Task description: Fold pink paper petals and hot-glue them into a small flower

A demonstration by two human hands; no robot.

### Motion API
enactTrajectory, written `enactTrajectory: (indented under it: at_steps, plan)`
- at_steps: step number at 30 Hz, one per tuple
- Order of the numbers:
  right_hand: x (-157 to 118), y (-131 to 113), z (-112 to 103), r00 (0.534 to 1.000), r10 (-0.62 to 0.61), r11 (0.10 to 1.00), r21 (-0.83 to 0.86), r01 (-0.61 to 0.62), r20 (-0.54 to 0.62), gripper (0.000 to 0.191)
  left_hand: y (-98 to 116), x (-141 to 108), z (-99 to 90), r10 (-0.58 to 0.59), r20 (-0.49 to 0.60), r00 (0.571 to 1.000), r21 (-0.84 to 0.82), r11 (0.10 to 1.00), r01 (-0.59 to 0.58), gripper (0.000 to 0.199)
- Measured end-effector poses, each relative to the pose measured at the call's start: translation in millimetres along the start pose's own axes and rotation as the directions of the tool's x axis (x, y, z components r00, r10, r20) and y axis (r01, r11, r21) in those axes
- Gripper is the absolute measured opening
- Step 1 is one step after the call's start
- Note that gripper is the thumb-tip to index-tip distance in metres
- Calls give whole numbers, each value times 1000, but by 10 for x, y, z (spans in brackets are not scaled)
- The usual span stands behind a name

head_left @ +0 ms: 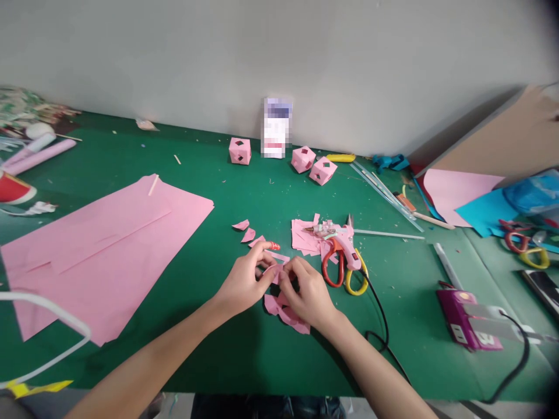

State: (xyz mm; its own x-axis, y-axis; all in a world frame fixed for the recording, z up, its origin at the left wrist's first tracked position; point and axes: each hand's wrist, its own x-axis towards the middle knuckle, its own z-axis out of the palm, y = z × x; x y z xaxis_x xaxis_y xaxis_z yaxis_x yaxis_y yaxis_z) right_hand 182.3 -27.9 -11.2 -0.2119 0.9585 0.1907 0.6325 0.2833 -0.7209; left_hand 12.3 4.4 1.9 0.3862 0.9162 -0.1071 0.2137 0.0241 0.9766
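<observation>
Over the green table, my left hand [244,282] pinches a small piece of pink paper [276,269] between thumb and fingers. My right hand [311,292] closes on the same piece from the other side, its fingertips partly hiding it. Just below the hands lie curled pink paper pieces [290,317], and a few pink paper scraps [248,234] lie beyond my left hand. Right of my fingers, a pink glue gun [343,235] rests across scissors with red and yellow handles [334,270] and a stack of pink paper strips [301,235].
Three pink paper cubes with cut-out holes [240,152] sit near the wall beside a blurred upright card or screen [276,131]. Large pink sheets [113,256] cover the left side. A black cord [382,308] runs near my right arm; a purple power box [467,320] stands right.
</observation>
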Motion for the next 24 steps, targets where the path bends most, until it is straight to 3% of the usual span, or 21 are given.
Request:
enactTrajectory:
  at_steps: [10,16,24]
  plan:
    - [-26,-5,19,999,21,990,142,-24,25,19,-15,0,-9,23,38,999,-14,1000,-22,34]
    - [-9,1,32,1000,26,991,128,-26,8,17,7,9,5,8,-19,1000,-24,1000,-8,32]
    - [-9,12,59,999,11,989,145,-6,-33,19,-3,10,19,7,-6,1000,-69,998,-7,32]
